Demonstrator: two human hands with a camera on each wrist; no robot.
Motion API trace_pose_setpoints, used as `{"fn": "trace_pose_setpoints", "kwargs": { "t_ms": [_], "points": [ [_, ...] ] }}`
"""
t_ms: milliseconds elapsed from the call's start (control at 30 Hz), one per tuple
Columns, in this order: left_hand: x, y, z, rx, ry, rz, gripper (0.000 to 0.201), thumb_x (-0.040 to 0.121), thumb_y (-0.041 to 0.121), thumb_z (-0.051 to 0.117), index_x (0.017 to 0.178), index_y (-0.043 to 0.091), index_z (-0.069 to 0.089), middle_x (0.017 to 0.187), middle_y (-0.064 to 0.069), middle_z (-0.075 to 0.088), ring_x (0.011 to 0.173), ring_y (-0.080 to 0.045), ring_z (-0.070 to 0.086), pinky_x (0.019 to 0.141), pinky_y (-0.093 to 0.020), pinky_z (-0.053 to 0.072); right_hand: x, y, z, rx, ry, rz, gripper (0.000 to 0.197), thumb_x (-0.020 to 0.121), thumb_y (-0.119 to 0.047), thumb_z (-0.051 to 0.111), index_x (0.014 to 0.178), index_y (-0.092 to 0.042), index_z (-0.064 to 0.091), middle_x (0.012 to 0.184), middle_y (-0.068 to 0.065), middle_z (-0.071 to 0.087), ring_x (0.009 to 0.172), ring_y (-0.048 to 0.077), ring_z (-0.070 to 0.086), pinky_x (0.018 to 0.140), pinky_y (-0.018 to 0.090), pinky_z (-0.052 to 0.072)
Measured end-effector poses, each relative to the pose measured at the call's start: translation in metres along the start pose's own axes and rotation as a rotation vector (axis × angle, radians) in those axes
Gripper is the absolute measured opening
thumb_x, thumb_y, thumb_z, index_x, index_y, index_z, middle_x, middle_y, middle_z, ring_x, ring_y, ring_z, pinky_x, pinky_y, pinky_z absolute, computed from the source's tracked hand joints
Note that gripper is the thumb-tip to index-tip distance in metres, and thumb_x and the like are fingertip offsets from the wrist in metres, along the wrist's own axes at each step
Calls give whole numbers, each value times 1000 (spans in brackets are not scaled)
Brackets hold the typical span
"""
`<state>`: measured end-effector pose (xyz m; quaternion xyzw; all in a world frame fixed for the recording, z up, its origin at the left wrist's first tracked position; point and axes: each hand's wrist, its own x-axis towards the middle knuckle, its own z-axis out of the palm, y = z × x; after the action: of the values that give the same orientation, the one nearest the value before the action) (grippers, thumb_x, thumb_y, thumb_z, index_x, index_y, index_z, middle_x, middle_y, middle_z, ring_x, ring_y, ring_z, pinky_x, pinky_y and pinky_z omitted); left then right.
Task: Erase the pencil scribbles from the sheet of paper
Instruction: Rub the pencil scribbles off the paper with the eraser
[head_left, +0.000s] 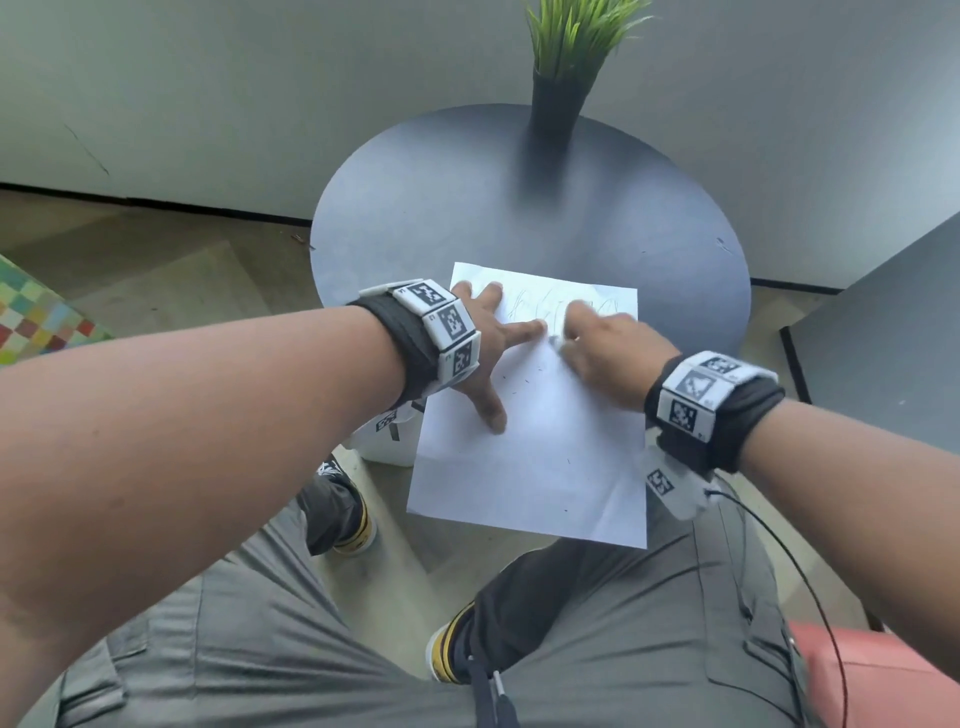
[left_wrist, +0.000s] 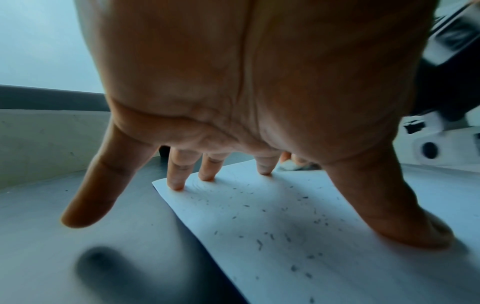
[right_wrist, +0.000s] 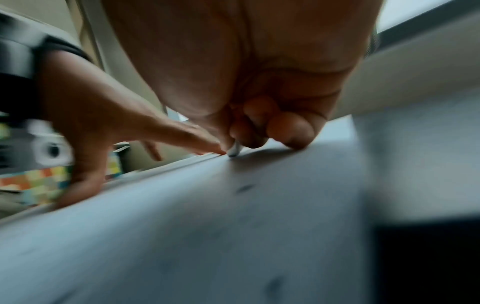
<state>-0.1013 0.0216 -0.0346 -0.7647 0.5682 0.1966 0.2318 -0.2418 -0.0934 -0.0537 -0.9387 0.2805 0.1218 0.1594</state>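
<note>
A white sheet of paper (head_left: 540, 457) lies on the round dark table (head_left: 467, 208), its near part hanging over the table's edge. Faint pencil scribbles (head_left: 540, 304) run across its far end. Dark eraser crumbs (left_wrist: 270, 236) dot the middle of the sheet (left_wrist: 298, 226). My left hand (head_left: 493, 343) is spread flat, fingertips (left_wrist: 178, 186) and thumb pressing the paper's left side. My right hand (head_left: 597, 343) pinches a small white eraser (right_wrist: 233, 151) and holds its tip on the paper (right_wrist: 207, 226), right next to my left index finger. The right wrist view is blurred.
A black vase with green grass-like leaves (head_left: 553, 104) stands at the table's far side. A grey surface (head_left: 883, 332) lies to the right, a coloured checkered mat (head_left: 36, 317) on the floor at left. My knees and shoes are under the table's near edge.
</note>
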Motion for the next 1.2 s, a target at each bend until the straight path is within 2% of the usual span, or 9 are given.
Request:
{"fn": "trace_pose_setpoints", "kwargs": {
  "t_ms": [67, 200, 333, 500, 667, 833, 933, 1067, 1200],
  "points": [
    [-1, 0, -1, -1, 1, 0, 129, 56, 84, 73, 155, 53, -4, 160, -15, 10, 140, -44, 23, 101, -58, 39, -4, -5, 1, 2, 25, 14, 23, 101, -35, 36, 107, -13, 35, 105, 24, 60, 83, 37, 52, 72, 40, 44],
    [0, 1, -2, 26, 0, 6, 132, 53, 84, 75, 154, 53, -4, 156, -16, 16, 137, -44, 28, 100, -56, 41, -27, -21, 17, -27, -134, -194, 29, 101, -41, 37, 114, -15, 37, 100, 16, 61, 87, 37, 58, 73, 40, 48],
    [-1, 2, -3, 23, -16, 2, 129, 56, 84, 73, 154, 54, -6, 156, -14, 15, 137, -42, 28, 98, -54, 41, 0, 15, -10, 31, 2, 98, 27, 100, -42, 40, 105, -15, 41, 101, 20, 61, 85, 37, 56, 74, 39, 48],
    [-2, -1, -6, 66, -29, 12, 130, 57, 79, 77, 154, 53, -5, 161, -15, 10, 143, -40, 22, 102, -57, 38, -32, -16, 14, -2, -137, -210, 28, 102, -43, 36, 108, -16, 40, 93, 11, 60, 83, 34, 55, 69, 38, 45],
    [-2, 5, -7, 60, -25, 84, 131, 63, 65, 84, 160, 35, 1, 168, -7, -9, 152, -31, 7, 114, -56, 28, -4, 16, -8, 26, -25, 41, 27, 99, -46, 43, 103, -20, 44, 98, 10, 60, 89, 34, 56, 77, 39, 49],
    [3, 3, 4, -36, 72, 127, 122, 60, 85, 69, 156, 27, 20, 166, -4, 8, 148, -31, 16, 114, -52, 33, -11, 2, 5, 81, -48, -66, 22, 99, -40, 45, 106, -19, 44, 97, 11, 62, 87, 33, 56, 77, 40, 49],
    [3, 4, 11, -29, 98, 128, 130, 50, 90, 69, 154, 30, 18, 165, -5, 7, 146, -31, 16, 107, -57, 41, -18, -11, 11, 57, -107, -197, 20, 99, -37, 46, 109, -20, 46, 94, 10, 64, 87, 32, 57, 74, 39, 49],
    [2, 7, 8, -4, 61, 111, 134, 54, 88, 69, 158, 39, 0, 166, -7, 1, 147, -34, 13, 107, -56, 37, 8, 12, -7, 84, 63, 40, 22, 98, -38, 47, 106, -18, 50, 101, 14, 62, 89, 34, 56, 78, 40, 51],
    [1, 9, 3, -15, 34, 115, 132, 56, 82, 75, 157, 45, -1, 166, -8, 0, 147, -37, 13, 104, -55, 39, -19, -9, 10, 39, -60, -202, 19, 100, -31, 42, 110, -16, 46, 101, 15, 61, 87, 35, 57, 74, 42, 50]
  ]
}}
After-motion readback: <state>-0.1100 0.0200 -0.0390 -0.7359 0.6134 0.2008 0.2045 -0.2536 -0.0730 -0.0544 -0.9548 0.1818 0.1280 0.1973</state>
